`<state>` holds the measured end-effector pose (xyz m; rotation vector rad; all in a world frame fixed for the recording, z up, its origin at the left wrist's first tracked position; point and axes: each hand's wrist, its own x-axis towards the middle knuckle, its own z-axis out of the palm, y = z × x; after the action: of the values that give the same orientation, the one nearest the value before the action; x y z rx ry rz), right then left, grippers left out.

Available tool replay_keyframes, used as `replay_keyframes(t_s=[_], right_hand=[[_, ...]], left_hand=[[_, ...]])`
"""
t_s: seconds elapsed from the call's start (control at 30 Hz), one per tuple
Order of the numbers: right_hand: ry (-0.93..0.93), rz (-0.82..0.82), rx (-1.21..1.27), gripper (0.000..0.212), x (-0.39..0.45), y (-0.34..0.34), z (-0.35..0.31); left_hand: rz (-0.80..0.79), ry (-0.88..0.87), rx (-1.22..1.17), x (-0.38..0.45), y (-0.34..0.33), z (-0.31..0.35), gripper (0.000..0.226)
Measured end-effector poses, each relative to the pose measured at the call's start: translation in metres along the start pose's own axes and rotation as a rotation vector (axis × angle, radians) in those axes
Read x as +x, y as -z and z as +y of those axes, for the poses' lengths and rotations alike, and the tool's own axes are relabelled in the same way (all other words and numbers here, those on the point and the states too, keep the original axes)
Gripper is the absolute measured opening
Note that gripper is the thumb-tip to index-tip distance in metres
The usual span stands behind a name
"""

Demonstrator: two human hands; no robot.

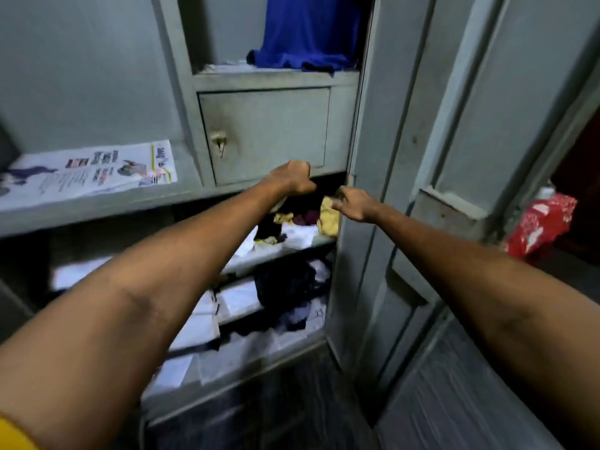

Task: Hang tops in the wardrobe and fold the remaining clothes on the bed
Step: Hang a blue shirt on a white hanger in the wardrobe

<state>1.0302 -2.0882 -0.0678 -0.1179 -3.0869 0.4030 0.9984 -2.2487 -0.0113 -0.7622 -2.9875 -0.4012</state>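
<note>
The left hand (293, 177) is fisted, contents untold; the yellow cloth (329, 216) at the shelf's (292, 251) right edge is pinched by the right hand (355, 206) and should be drawn out slowly.

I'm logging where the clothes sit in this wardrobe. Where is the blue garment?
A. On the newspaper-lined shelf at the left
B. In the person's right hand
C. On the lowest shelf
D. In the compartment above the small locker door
D: the blue garment hangs in the compartment directly above the small locker door, its hem bunched on that shelf.
</note>
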Motion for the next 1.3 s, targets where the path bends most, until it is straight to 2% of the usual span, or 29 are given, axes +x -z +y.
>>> replay_keyframes(t_s=[0.17, 0.27, 0.4, 0.6, 0.77, 0.9, 1.0, 1.13, 1.3], right_hand=[[-0.041, -0.182, 0.027, 0.055, -0.088, -0.063, 0.025], [-0.053, -0.289, 0.026, 0.055, -0.138, -0.099, 0.042], [-0.155, -0.376, 0.008, 0.055, -0.196, -0.138, 0.077], [-0.327, -0.384, 0.091, 0.049, -0.266, -0.134, 0.147], [-0.511, -0.304, 0.112, 0.047, -0.330, -0.110, 0.216], [-0.684, -0.315, 0.130, 0.053, -0.374, -0.101, 0.273], [-0.765, -0.306, 0.136, 0.055, -0.393, -0.092, 0.311], [-0.843, -0.296, 0.154, 0.044, -0.402, -0.075, 0.367], [-0.927, -0.233, 0.183, 0.052, -0.396, -0.050, 0.449]], left_hand=[[-0.243, 0.055, 0.053, -0.079, -0.091, 0.016, 0.046], [-0.391, 0.072, 0.057, -0.118, -0.143, 0.028, 0.041], [-0.545, -0.010, 0.108, -0.154, -0.195, 0.063, 0.040], [-0.607, -0.201, 0.170, -0.159, -0.247, 0.138, 0.038], [-0.640, -0.420, 0.192, -0.153, -0.273, 0.235, 0.042], [-0.680, -0.561, 0.244, -0.150, -0.288, 0.314, 0.038], [-0.698, -0.635, 0.272, -0.139, -0.298, 0.363, 0.042], [-0.728, -0.731, 0.338, -0.113, -0.311, 0.426, 0.046], [-0.749, -0.811, 0.375, -0.063, -0.339, 0.504, 0.042]])
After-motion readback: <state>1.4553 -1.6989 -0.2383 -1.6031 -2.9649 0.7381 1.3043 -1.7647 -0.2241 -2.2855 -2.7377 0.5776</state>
